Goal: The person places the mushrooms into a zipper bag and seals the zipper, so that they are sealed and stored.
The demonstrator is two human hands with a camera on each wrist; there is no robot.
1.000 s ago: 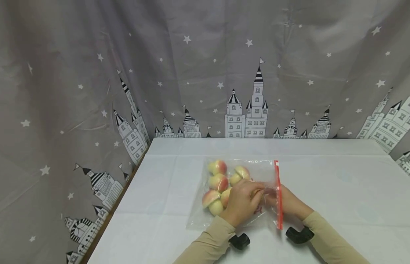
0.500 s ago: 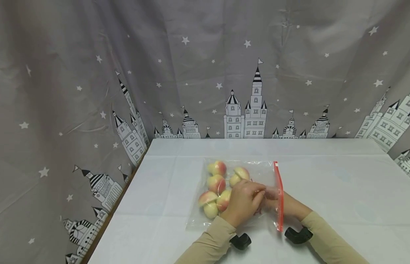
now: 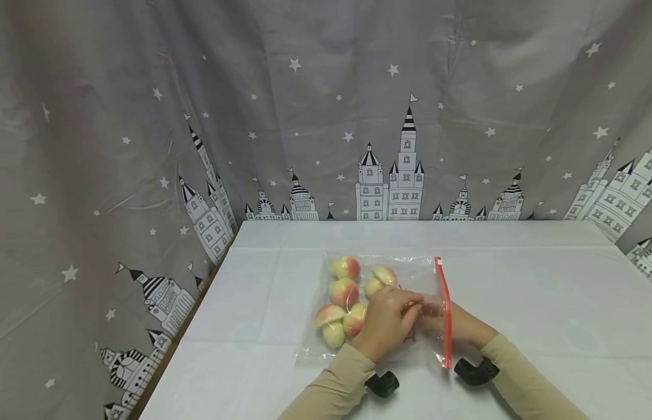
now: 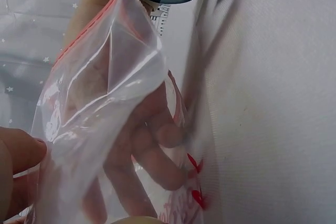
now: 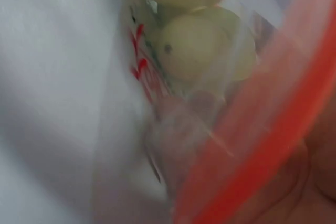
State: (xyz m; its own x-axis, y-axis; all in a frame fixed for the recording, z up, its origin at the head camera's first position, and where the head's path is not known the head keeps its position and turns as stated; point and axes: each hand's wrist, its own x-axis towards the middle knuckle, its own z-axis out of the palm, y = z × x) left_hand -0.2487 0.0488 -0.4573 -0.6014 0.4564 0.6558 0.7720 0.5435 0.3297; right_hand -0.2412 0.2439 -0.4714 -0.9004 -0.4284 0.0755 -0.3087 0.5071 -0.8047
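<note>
A clear zip bag (image 3: 415,269) with a red zip edge (image 3: 446,309) lies flat on the table, its mouth to the right. Inside, on the left side, are several yellow-and-red mushroom-shaped pieces (image 3: 344,293). My left hand (image 3: 387,321) pinches the bag's film between thumb and finger, as the left wrist view also shows. Through the mouth reaches my right hand (image 3: 433,315), seen through the plastic. In the left wrist view the right hand's fingers (image 4: 152,166) lie loosely spread inside the bag. The right wrist view is blurred and shows a pale yellow piece (image 5: 194,45) beyond that hand.
The white-covered table (image 3: 541,291) carries the bag. Behind it hangs a grey curtain (image 3: 315,81) with printed castles and stars. Black curved pieces (image 3: 382,385) sit at both wrists. Red print (image 4: 197,198) shows on the bag.
The lower mushroom-shaped pieces have slid slightly left inside the bag, away from the left hand. The zip edge has bowed a little more. Both hands stay nearly in place.
</note>
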